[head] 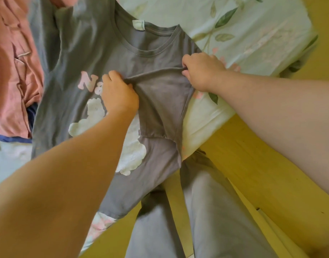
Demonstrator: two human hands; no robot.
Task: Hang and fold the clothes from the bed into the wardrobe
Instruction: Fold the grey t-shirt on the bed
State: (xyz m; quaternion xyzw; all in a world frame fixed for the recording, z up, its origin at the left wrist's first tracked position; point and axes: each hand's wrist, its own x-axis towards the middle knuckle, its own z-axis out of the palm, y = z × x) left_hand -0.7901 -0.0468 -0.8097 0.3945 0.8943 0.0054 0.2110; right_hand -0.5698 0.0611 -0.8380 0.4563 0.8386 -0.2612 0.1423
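While seen from straight above, spread print-up over the middle of the frame on the floral bed sheet [243, 25]: a grey T-shirt [96, 53], neckline toward the top, hem drooping past the mattress edge at lower centre. Pinching a raised ridge of its cloth at centre with the left hand [119, 95], fingers curled tight and knuckles up, thumb hidden beneath. Gripping the other end of that ridge, right of centre, with the right hand [201, 71], fingers curled round the fabric, thumb tucked under the fold. Stretched taut between the two hands, with the shirt's right-of-frame side turned inward over the chest and covering part of the print. Just inside the collar, a white label [138, 25]. Left of the left hand, pink lettering [87, 81], cut off by the fingers; below it, white cloud shapes [132, 151], crossed by the left forearm. At the upper left, touching the shirt's edge, a crumpled pink garment [9, 62]; beneath its lower end, a strip of dark blue garment [13, 139]. At the lower right, yellow floor [253, 164]; at bottom centre, grey trousers [206, 211] on the person's legs, close against the bed.
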